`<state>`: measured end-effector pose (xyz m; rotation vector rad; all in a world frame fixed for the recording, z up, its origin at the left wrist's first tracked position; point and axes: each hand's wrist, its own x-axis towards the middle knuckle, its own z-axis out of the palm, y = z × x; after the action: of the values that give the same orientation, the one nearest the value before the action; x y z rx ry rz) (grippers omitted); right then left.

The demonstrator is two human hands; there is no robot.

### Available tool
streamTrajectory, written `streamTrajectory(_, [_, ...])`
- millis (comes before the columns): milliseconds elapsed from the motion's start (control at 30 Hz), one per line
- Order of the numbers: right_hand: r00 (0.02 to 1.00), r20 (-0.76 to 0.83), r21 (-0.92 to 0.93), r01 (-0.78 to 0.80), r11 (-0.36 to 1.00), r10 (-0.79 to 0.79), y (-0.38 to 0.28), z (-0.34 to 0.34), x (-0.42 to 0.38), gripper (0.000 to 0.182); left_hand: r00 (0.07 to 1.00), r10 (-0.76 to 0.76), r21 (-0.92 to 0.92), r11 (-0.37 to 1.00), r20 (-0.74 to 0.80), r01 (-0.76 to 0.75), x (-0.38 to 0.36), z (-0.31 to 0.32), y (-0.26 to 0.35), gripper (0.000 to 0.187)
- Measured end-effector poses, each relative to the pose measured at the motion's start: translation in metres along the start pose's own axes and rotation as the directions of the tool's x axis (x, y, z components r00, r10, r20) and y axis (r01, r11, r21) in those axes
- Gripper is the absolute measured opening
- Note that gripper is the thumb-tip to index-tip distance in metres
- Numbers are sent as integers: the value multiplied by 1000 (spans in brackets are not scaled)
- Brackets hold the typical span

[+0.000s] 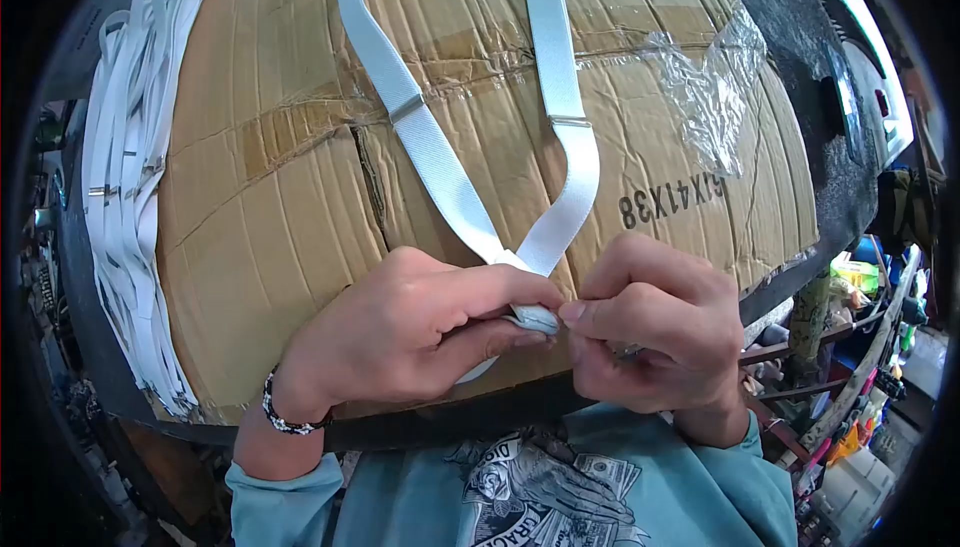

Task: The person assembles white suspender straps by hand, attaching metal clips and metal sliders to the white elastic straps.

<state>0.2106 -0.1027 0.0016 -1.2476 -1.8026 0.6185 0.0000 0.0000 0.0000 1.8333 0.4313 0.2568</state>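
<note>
White elastic straps [440, 162] with metal slider buckles lie in a loop on the cardboard and meet in front of me. My left hand [405, 327] pinches the gathered strap end between thumb and index finger, a folded bit of white band showing at the fingertips. Beside it, my right hand [660, 327] is closed, its thumb and index fingertips touching the left fingertips at the strap end. A small metallic piece shows faintly under the right fingers; its shape is mostly hidden.
A flattened cardboard sheet [290, 187] with brown tape covers the dark table [800, 37]. Many white straps [130, 177] hang in a bundle at the left edge. Clear plastic tape [712, 97] sticks to the cardboard at right. Cluttered items lie beyond the right edge.
</note>
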Motion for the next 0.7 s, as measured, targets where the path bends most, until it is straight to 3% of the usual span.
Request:
streamTrajectory(167, [996, -47, 40, 81, 996, -79, 2, 14, 9, 19, 995, 54, 53, 997, -79, -50, -1, 3, -4, 35])
streamTrajectory(367, [996, 74, -65, 51, 997, -46, 0, -2, 1, 18, 999, -5, -49, 999, -51, 3, 0, 5, -2, 36])
streamTrajectory(533, [1000, 12, 12, -6, 1000, 6, -6, -5, 5, 18, 999, 8, 22, 1000, -49, -7, 0, 3, 1, 35])
streamTrajectory(700, [997, -13, 38, 78, 996, -77, -2, 11, 13, 19, 1000, -18, 81, 997, 13, 17, -2, -1, 3, 29])
